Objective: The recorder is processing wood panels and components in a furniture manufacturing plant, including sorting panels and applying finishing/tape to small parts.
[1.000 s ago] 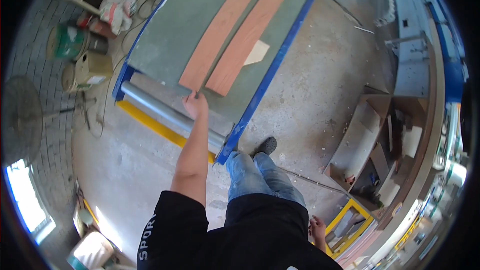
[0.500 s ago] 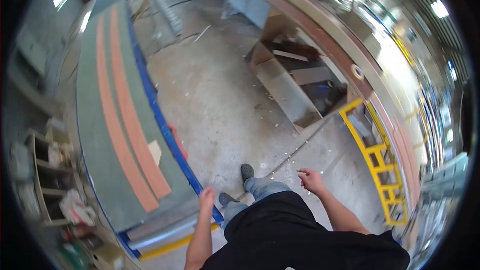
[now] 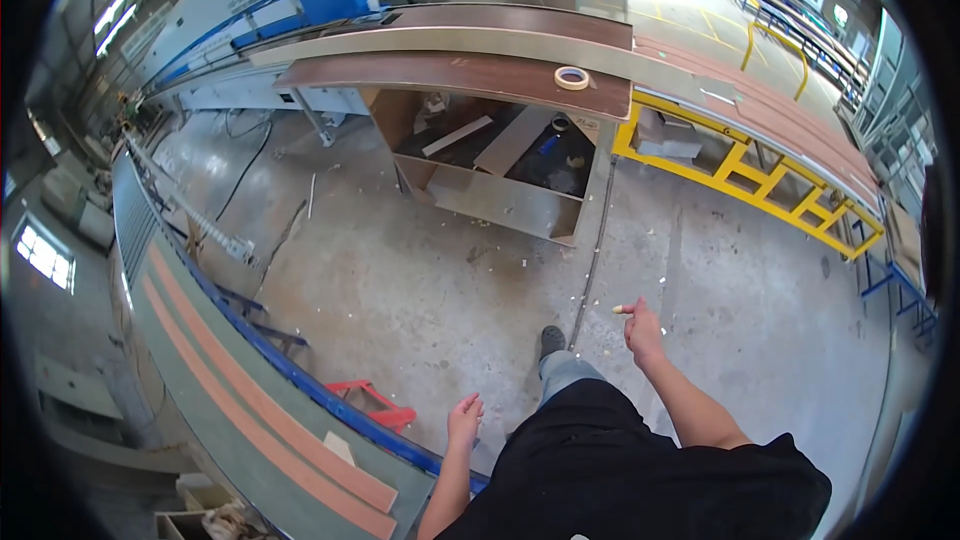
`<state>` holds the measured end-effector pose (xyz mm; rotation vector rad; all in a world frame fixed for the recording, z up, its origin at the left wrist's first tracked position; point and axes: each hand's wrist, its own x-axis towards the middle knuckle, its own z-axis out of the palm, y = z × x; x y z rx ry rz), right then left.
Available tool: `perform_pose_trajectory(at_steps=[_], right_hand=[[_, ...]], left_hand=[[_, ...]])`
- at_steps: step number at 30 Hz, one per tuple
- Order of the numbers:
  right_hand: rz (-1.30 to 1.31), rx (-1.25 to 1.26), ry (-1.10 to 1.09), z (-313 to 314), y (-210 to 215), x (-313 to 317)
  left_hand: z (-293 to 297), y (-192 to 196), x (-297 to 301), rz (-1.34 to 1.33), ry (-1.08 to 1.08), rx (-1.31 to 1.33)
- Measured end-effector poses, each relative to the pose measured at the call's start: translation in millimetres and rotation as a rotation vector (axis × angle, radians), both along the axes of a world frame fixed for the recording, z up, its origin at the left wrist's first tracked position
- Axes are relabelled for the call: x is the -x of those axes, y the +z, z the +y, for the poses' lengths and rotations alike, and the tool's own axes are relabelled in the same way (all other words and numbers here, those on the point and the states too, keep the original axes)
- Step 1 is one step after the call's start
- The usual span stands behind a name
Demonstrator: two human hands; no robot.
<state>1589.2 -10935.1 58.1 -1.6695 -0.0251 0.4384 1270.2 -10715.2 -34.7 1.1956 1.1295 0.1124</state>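
Both my hands hang over the concrete floor and touch nothing that I can see. My left hand (image 3: 465, 420) is loosely curled with its fingers a little apart, close to the blue edge of the long green-topped bench (image 3: 225, 405). Two long reddish-brown strips (image 3: 270, 420) lie on that bench, with a small pale offcut (image 3: 339, 448) beside them. My right hand (image 3: 643, 330) is out in front with its index finger stretched; a pale yellow covering shows at that fingertip. No held thing can be made out in either hand.
Ahead, a brown-topped workbench (image 3: 470, 75) bears a tape roll (image 3: 571, 78); an open bin (image 3: 500, 202) with scraps stands beneath. At right is a yellow-framed table (image 3: 745, 180) with reddish boards. A red metal frame (image 3: 375, 405) stands near the left bench. Small scraps dot the floor.
My view has swung to the right, so the brown workbench now lies across ahead and the long bench has shifted lower left. My feet have moved; both hands stay free.
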Motion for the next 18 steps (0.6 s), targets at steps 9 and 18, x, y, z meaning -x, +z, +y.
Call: perform_pose_trajectory(at_steps=[9, 18], right_hand=[[0.416, -0.436, -0.037, 21.3, -38.2, -171.8], [0.049, -0.188, 0.058, 94.9, 4.7, -334.8]], left_hand=[[74.9, -45.8, -141.8, 0.118, -0.038, 0.07], [149.3, -75.2, -223.8, 0.34, 0.136, 0.147]])
